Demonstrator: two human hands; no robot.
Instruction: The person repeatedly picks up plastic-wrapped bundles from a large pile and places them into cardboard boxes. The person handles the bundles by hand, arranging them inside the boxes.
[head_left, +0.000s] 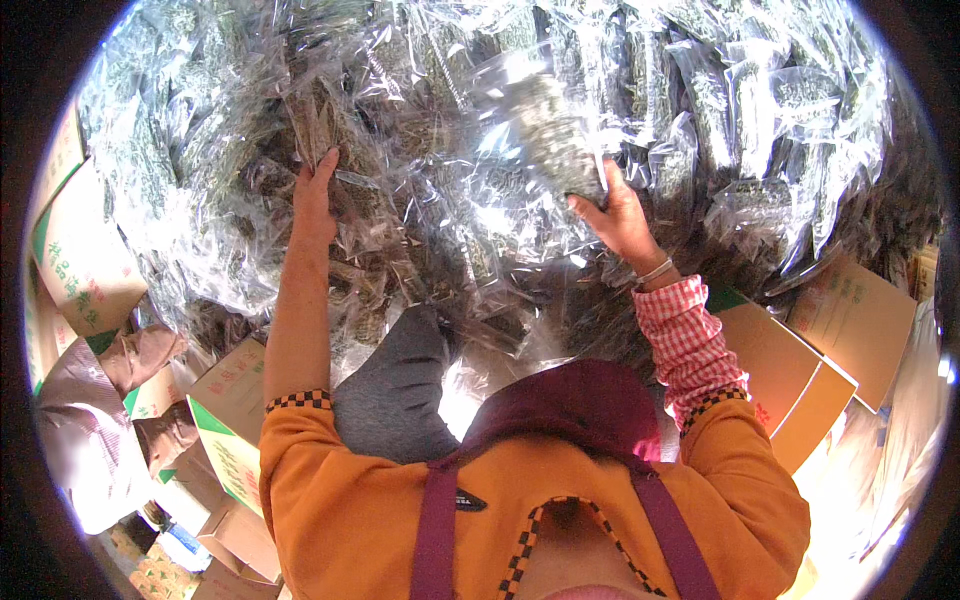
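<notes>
A large heap of clear plastic bags (435, 172) filled with greenish-brown dried plant material spreads before me. My right hand (622, 217) grips the near end of one such bag (551, 131), tilted above the heap and blurred. A pale bracelet and a rolled checked sleeve are on that wrist. On the left side of the heap, my left hand (319, 191) has its thumb against the near end of another bag (315, 116). The other fingers of this hand are mostly hidden.
Printed cardboard boxes (90, 262) with green corners stand at the left. More cartons (232, 397) lie by my left arm, and an open carton (787, 375) is at the right. My bent knee (397, 390) is close to the heap's near edge.
</notes>
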